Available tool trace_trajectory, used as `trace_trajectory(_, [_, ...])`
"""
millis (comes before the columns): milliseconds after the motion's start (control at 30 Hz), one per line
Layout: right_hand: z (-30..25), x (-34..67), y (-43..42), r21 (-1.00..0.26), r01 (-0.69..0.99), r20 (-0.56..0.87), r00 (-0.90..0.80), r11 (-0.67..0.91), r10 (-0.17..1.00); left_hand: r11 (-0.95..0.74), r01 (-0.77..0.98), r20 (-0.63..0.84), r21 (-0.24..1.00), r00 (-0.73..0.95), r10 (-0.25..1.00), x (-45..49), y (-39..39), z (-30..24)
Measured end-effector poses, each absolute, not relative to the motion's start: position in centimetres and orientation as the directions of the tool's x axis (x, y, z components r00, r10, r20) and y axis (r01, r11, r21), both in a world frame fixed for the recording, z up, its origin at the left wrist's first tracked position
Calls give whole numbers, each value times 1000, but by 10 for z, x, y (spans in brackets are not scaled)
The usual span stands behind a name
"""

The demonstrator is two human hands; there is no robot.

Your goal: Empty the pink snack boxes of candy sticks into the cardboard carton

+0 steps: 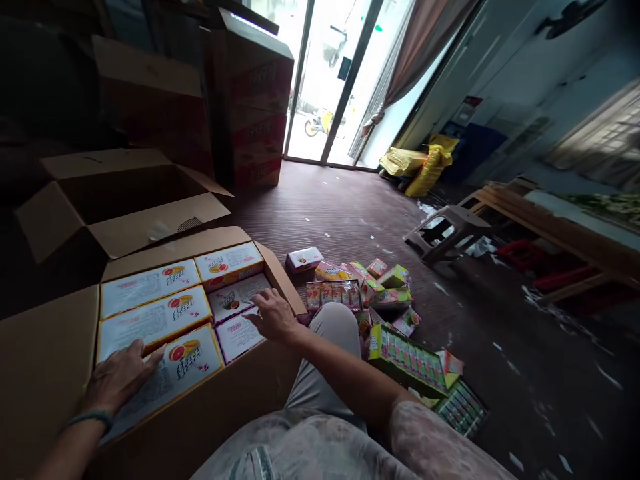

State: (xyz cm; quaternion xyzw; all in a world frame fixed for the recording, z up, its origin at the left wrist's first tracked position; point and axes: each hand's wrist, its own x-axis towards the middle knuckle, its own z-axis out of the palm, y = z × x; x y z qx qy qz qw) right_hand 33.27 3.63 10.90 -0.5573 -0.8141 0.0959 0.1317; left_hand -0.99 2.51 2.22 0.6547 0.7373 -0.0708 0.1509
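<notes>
An open cardboard carton (295,290) in front of me holds several small product boxes. My left hand (123,373) lies on the nearest grapefruit-printed box (193,353), with its fingers outstretched. At the carton's right side, my right hand (273,317) rests over two purple-edged boxes, its fingers spread and bent a little. The farther purple-edged box (233,301) sits lower than the orange-edged box (230,261) behind it. Part of the nearer purple-edged box (237,337) is hidden by my right hand.
Another open carton (115,160) stands behind, near stacked cartons (260,127). Loose product boxes (393,297) and an open tray of green packets (410,360) lie on the floor to my right. Farther off are a plastic stool (450,227), a wooden table (555,227) and yellow sacks (430,163).
</notes>
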Motion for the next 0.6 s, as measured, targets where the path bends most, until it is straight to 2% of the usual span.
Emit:
trace_trajectory(100, [104, 306, 33, -404, 837, 58, -380, 370, 923, 113, 990, -294, 85, -84, 952, -4, 11, 35])
trace_trajectory(233, [90, 282, 45, -593, 763, -76, -370, 256, 926, 48, 996, -217, 77, -30, 976, 10, 1, 61])
trace_trajectory(400, [58, 252, 63, -858, 507, -229, -530, 88, 817, 37, 994, -95, 102, -28, 995, 20, -18, 75])
trace_trajectory(500, [38, 242, 67, -913, 407, -258, -522, -28, 813, -14, 986, -125, 166, 35, 992, 34, -53, 68])
trace_trajectory(600, [22, 240, 67, -940, 337, -249, -567, -55, 785, -99, 969, -139, 227, 132, 981, 39, -82, 60])
